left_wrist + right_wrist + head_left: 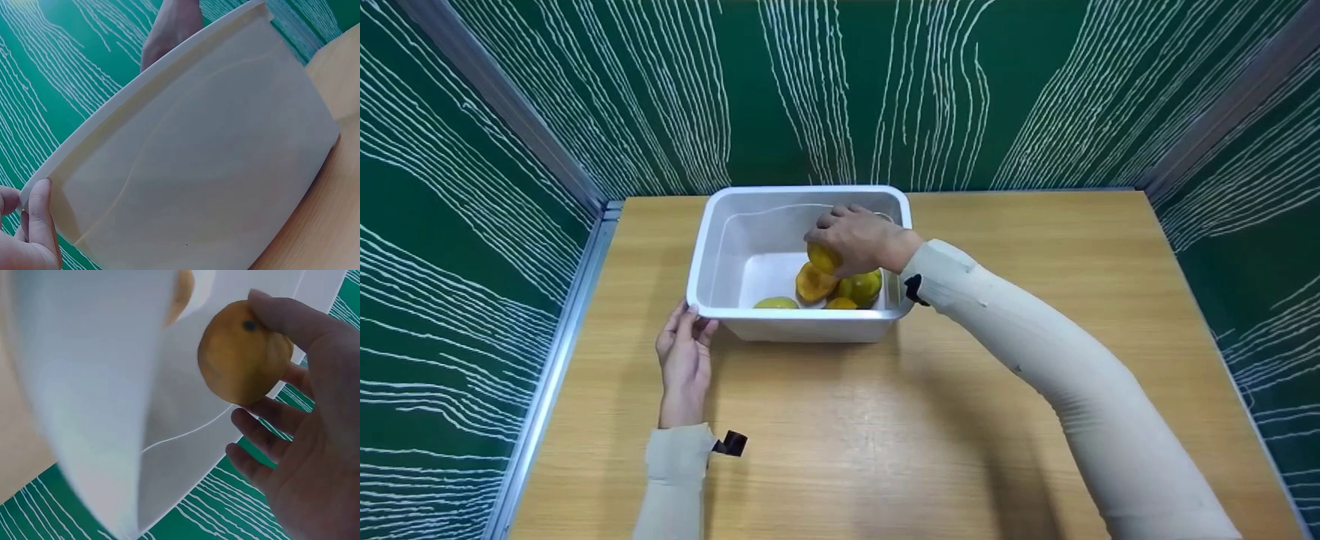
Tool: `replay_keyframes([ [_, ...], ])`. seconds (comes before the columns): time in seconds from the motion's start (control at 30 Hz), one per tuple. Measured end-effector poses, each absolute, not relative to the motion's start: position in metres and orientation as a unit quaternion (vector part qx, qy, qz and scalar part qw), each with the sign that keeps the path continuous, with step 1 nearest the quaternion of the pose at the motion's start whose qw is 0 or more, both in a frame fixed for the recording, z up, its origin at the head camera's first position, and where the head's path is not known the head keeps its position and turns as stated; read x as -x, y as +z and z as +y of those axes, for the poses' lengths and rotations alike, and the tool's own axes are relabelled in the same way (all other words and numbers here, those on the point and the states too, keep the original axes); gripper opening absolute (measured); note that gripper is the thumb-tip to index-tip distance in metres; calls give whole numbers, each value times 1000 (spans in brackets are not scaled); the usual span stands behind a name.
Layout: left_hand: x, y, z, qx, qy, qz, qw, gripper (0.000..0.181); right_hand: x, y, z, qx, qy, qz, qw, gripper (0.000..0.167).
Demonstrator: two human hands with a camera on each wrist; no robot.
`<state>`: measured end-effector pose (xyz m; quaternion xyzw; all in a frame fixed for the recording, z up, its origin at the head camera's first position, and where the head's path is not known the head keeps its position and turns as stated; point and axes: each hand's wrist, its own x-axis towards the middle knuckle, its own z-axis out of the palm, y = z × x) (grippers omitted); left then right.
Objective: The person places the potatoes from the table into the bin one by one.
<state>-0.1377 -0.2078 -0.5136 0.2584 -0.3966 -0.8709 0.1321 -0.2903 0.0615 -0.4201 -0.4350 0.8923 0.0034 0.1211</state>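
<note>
A white plastic tub (806,328) stands on the table with several fruits inside. My right hand (859,238) reaches into its right side and grips a round yellow-orange fruit (242,354) with a small dark spot, between thumb and fingers. Below that hand lie an orange-yellow fruit (814,283) and a greenish-yellow fruit (861,287). Another greenish fruit (776,303) shows partly over the front rim. At the tub's front left corner my left hand (684,352) pinches the rim, the thumb on one side in the left wrist view.
The wooden table (1035,300) meets green walls with white wavy lines (810,90) at the back and sides. A metal rail (562,330) runs along its left edge. A black tab (731,443) sticks out from the left sleeve.
</note>
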Motion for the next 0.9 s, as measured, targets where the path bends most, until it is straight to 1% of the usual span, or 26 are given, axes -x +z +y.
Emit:
replay_keyframes([
  [0.27,138,-513,-208,-260,-872,-392,132,45,291,-414,57,434,-5,888,149,64],
  [0.43,137,-512,-208,-253,-875,-391,130,47,291,-416,49,438,3,884,161,67],
  [0.7,137,-513,-207,-253,-878,-383,134,47,290,-418,36,450,18,880,154,66],
  [0.9,139,-513,-207,-254,-872,-397,134,47,291,-424,31,453,29,875,166,66],
])
